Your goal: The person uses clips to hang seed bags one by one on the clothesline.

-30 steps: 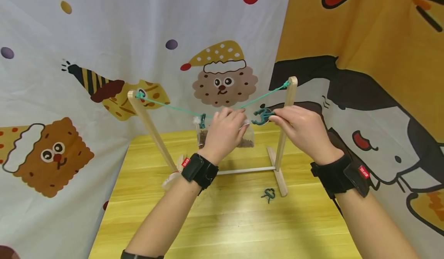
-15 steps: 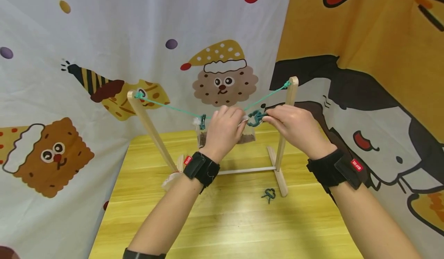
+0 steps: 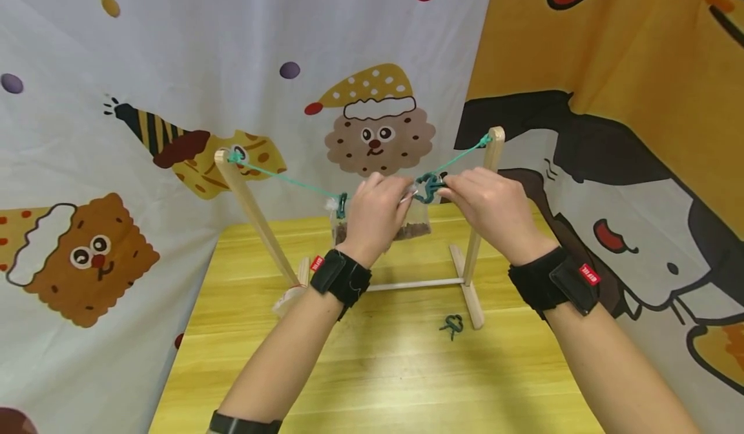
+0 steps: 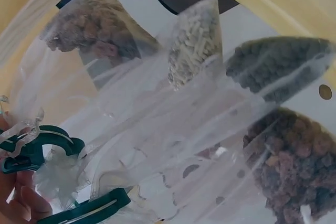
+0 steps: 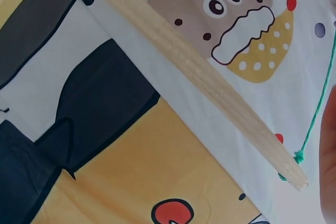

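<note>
My left hand point(image 3: 374, 211) pinches the gathered top of a clear plastic bag point(image 3: 414, 228) at the sagging green string point(image 3: 286, 179). Dark brown bits lie in the bag's bottom. In the left wrist view the clear plastic bulges around clumps of brown pieces point(image 4: 94, 27), white pellets point(image 4: 195, 45) and dark round grains point(image 4: 283, 66). A teal spring clip point(image 3: 341, 205) grips the string left of that hand. With thumb and fingers my right hand point(image 3: 488, 206) pinches a second teal clip point(image 3: 428, 187), its jaws apart beside the bag's bunched top.
The string runs between two wooden posts point(image 3: 256, 217) joined low down by a white rod point(image 3: 417, 284). Another teal clip point(image 3: 451, 325) lies on the yellow wood-grain table point(image 3: 383, 382). A small whitish bag point(image 3: 287, 299) rests by the left post's foot. Printed cloth hangs behind and right.
My right hand has moved left and slightly up, bringing its clip up to the bag's bunched top. The left hand keeps its pinch and has risen slightly.
</note>
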Available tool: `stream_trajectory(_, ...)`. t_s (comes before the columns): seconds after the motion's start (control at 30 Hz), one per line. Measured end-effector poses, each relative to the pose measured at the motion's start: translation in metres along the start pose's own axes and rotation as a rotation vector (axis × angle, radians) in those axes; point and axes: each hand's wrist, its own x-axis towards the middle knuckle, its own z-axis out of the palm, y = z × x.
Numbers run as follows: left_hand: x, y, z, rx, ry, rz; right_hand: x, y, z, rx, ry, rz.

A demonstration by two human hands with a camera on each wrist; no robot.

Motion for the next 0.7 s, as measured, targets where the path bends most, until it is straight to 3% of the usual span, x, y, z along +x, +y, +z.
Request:
stream_trajectory(0.3,0.0,0.0,-0.002,-0.007,-0.012,0.065,0.002,0.003,0.001,-0.021,0.016,-0.003)
stream_trajectory(0.7,0.0,0.0,-0.003,-0.046,-0.004,0.039,0.001,0.002,0.011,0.01,-0.078,0.005)
